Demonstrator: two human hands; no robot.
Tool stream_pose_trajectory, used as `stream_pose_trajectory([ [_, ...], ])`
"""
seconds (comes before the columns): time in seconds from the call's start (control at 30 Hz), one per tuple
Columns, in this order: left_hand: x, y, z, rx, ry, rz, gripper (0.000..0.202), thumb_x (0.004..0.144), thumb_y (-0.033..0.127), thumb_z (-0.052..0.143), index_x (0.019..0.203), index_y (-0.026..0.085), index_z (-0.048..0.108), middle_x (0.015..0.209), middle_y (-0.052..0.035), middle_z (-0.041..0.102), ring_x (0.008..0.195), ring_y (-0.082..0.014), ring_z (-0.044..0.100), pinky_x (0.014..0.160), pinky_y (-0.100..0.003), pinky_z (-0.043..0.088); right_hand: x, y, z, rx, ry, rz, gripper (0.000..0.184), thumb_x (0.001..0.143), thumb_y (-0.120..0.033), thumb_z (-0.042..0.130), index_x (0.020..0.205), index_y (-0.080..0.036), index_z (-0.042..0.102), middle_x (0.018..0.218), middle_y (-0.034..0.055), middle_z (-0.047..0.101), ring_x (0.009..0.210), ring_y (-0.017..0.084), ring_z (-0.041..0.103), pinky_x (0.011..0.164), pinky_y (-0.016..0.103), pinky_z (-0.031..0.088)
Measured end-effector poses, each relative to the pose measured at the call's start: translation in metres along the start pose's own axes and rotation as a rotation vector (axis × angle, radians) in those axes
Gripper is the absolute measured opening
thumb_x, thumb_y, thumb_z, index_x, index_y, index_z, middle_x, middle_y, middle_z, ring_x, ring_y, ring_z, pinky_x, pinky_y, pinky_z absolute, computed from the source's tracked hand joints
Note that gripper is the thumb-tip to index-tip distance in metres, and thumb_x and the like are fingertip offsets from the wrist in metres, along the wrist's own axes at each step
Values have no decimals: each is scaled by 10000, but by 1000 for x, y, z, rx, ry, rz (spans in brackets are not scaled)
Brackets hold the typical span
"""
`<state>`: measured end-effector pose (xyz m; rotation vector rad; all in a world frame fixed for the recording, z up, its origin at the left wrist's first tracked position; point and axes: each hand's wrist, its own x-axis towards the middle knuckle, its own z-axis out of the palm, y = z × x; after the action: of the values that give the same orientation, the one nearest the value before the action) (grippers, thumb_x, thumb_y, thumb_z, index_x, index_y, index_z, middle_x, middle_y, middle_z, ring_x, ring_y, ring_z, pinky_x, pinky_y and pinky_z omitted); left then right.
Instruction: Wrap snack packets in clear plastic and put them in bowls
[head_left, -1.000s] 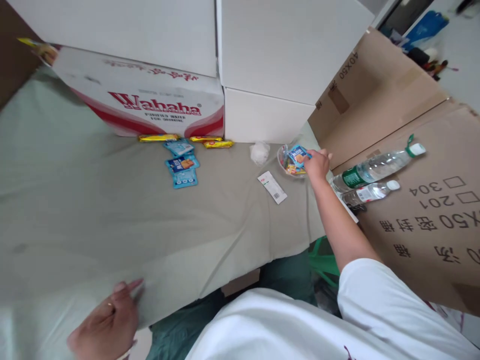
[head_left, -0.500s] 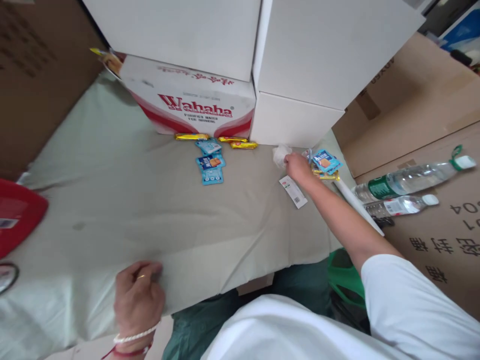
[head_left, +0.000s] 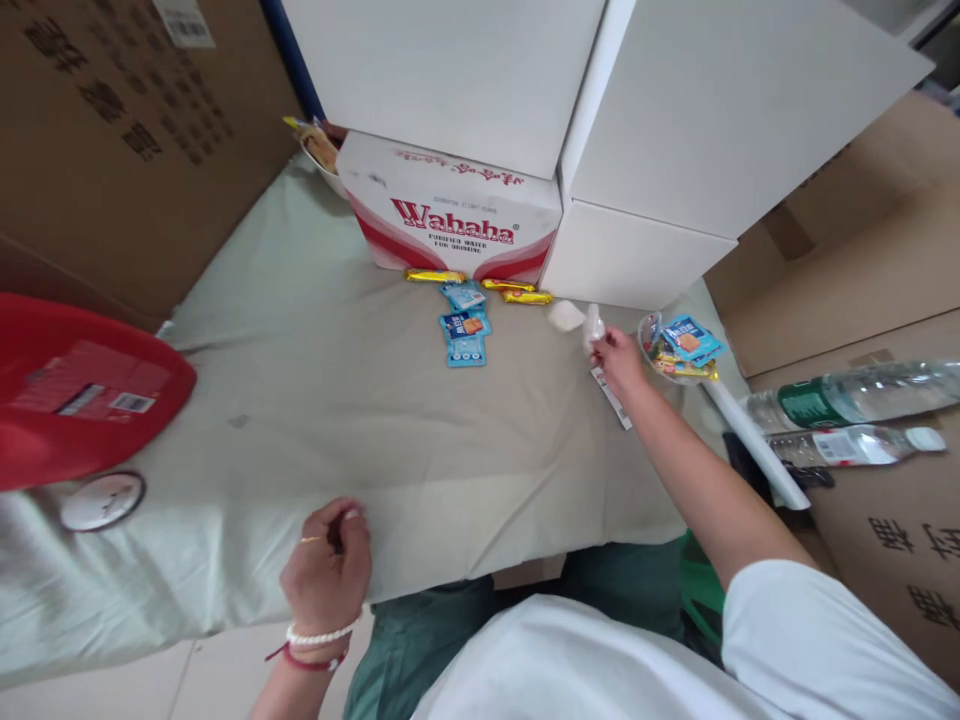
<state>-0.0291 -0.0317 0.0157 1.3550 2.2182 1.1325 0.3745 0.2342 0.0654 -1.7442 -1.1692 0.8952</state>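
Observation:
My right hand [head_left: 619, 357] reaches across the cloth-covered table [head_left: 315, 400] and pinches a small crumpled white wrapper [head_left: 592, 325]. Another bit of white wrapper [head_left: 564, 315] lies just left of it. A white label strip [head_left: 613, 398] lies partly under that hand. A clear bowl [head_left: 651, 335] of blue and yellow snack packets stands just right of it. My left hand [head_left: 328, 570] rests curled on the cloth near the front edge, fingers closed, with nothing visible in them. Blue snack packets [head_left: 465, 335] and yellow bars [head_left: 435, 275] lie ahead by the Wahaha box [head_left: 450, 215].
White boxes [head_left: 675, 150] are stacked behind the table. Brown cartons stand at left [head_left: 112, 130] and right [head_left: 862, 250], with two water bottles [head_left: 847, 395] lying on the right one. A red lid [head_left: 75, 400] and a round white disc [head_left: 102, 500] sit at the table's left.
My right hand has left the snack bowl, moved left to the white wrapper and lifted a piece of it. My left hand has curled up. The view has swung left.

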Motion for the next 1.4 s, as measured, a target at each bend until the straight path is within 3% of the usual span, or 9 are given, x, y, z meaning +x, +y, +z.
stream_pose_trajectory([
  [0.23, -10, 103, 51, -517, -517, -58, 257, 880, 449, 641, 910, 205, 718, 891, -52, 713, 758, -162, 664, 662, -273, 526, -136, 25, -12, 731, -257, 232, 236, 684, -283, 816, 855, -249, 657, 775, -7, 651, 583, 119, 511, 454, 231, 404],
  [0.33, -21, 139, 74, -787, -784, -354, 484, 829, 619, 719, 1054, 191, 690, 982, -83, 733, 721, -168, 669, 521, -239, 468, -195, 38, -2, 804, -391, 371, 233, 697, -343, 841, 853, -244, 699, 742, 11, 668, 568, 136, 524, 429, 246, 390],
  [0.43, -28, 147, 84, -867, -864, -467, 527, 753, 664, 793, 858, 160, 679, 716, -24, 667, 578, -133, 570, 474, -225, 391, -225, 42, 9, 633, -720, 425, 320, 713, -416, 870, 943, -229, 750, 726, 5, 668, 579, 143, 555, 485, 256, 434],
  [0.57, -23, 127, 78, -768, -606, -464, 444, 680, 544, 880, 814, 157, 707, 710, -5, 688, 638, -145, 603, 598, -256, 474, -185, 30, 10, 134, -956, 134, 242, 833, -464, 773, 855, -224, 759, 737, 14, 678, 653, 169, 598, 667, 338, 536],
  [0.73, -18, 107, 58, -755, -531, -571, 441, 633, 445, 903, 941, 192, 715, 732, 19, 691, 576, -124, 570, 535, -242, 446, -66, 3, 31, -333, -472, -486, 284, 902, -333, 688, 1166, -256, 763, 1312, 127, 696, 1309, 302, 582, 1161, 505, 418],
  [0.93, -12, 105, 41, -957, -546, -721, 235, 600, 313, 816, 606, 184, 620, 580, 12, 618, 549, -118, 563, 528, -234, 451, 19, -3, 36, -692, -280, -442, 355, 996, -314, 536, 1279, -168, 692, 1501, 204, 579, 1482, 322, 435, 1250, 562, 291],
  [1.1, -1, 111, 50, -979, -579, -669, 159, 596, 255, 773, 647, 163, 653, 587, 0, 639, 537, -99, 538, 521, -221, 422, -38, -4, 22, -351, -222, -540, 261, 968, -435, 616, 1065, -240, 759, 1369, 148, 652, 1350, 302, 539, 1148, 517, 419],
  [1.27, -3, 128, 62, -1025, -653, -562, 281, 633, 251, 834, 819, 166, 641, 628, 12, 655, 560, -104, 574, 532, -215, 423, -151, -5, 26, 47, -564, -128, 378, 938, -593, 660, 1106, -270, 761, 1042, 66, 744, 920, 227, 680, 804, 367, 555],
  [1.4, -17, 138, 61, -1024, -760, -479, 435, 664, 355, 903, 956, 162, 644, 724, -7, 700, 614, -129, 643, 575, -231, 477, -190, 5, 38, 134, -682, 38, 378, 845, -558, 754, 1048, -240, 748, 894, 32, 724, 780, 193, 647, 710, 317, 510],
])
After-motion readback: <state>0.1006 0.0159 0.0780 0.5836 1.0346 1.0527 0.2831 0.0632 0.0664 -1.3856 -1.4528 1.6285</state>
